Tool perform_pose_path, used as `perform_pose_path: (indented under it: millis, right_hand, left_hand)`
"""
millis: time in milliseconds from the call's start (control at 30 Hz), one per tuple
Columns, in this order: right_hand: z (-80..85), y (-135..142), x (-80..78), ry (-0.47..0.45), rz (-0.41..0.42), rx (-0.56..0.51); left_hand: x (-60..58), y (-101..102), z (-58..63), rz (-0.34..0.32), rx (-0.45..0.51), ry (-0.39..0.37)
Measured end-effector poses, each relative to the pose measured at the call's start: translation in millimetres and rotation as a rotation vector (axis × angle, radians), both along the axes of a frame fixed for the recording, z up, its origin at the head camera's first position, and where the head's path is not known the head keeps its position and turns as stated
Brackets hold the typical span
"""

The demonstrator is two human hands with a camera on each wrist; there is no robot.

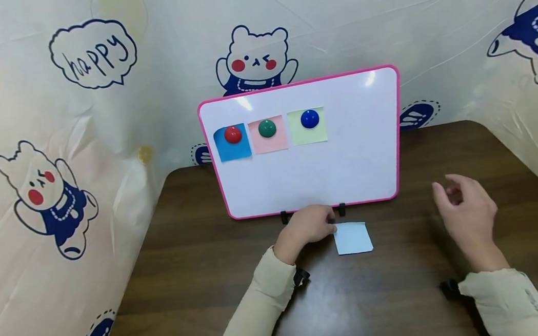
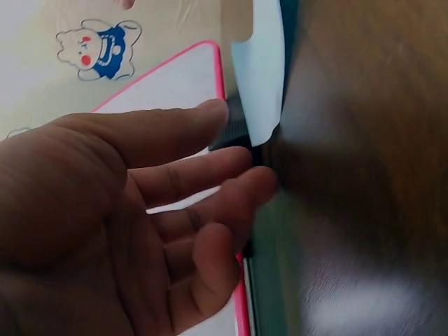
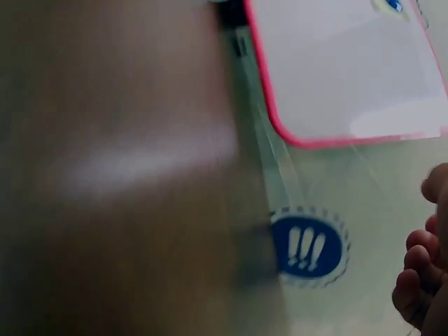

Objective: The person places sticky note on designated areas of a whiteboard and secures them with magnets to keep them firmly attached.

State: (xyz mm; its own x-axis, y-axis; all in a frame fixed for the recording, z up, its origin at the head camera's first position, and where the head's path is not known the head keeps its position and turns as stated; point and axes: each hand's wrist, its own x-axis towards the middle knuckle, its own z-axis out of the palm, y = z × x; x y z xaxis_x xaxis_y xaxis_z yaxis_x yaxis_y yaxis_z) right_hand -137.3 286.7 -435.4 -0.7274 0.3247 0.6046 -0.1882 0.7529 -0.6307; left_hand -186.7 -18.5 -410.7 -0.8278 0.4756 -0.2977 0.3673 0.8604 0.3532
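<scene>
A light blue square paper note [image 1: 353, 238] lies on the table in front of a whiteboard [image 1: 356, 157]. My left hand [image 1: 310, 223] is at the note's upper left corner, just below the board's bottom edge. In the left wrist view, the thumb and the loosely bent fingers [image 2: 241, 189] stand apart with nothing between them, and the note [image 2: 264, 77] shows past their tips. My right hand [image 1: 469, 209] hovers over the table right of the board, fingers loosely curled and holding nothing. Only its fingertips [image 3: 420, 255] show at the right wrist view's edge.
On the board, a red magnet [image 1: 232, 134] holds a blue note, a green magnet [image 1: 267, 128] a pink note and a blue magnet [image 1: 309, 118] a pale green note. Black clips [image 1: 342, 209] support the board on the brown table [image 1: 178, 276]. A printed curtain [image 1: 123, 120] hangs behind.
</scene>
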Motion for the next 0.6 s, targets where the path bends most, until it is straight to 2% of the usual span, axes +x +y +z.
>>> perform_pose_path:
  millis: [100, 200, 300, 467, 500, 600]
  right_hand:
    - [-11.6, 18, 7.7, 0.067, -0.029, 0.013]
    - [-17.8, 37, 18.1, 0.059, -0.088, 0.059]
    - [-23.3, 52, 29.7, -0.032, -0.151, 0.156]
    - [-30.9, 67, 42.1, -0.163, -0.181, 0.271]
    - [-31.7, 69, 43.1, -0.216, -0.184, 0.262]
    - [-34.0, 73, 44.0, -0.451, -0.179, 0.199]
  left_hand:
    - [2.3, 4, -5.3, 0.003, -0.028, 0.027]
    - [5.5, 8, -8.4, 0.003, -0.046, 0.051]
    - [7.6, 12, -10.7, 0.000, -0.059, 0.064]
    - [8.1, 15, -11.8, 0.002, -0.085, 0.072]
    - [7.9, 15, -11.7, 0.002, -0.089, 0.073]
    - [7.6, 16, -12.2, 0.002, -0.091, 0.070]
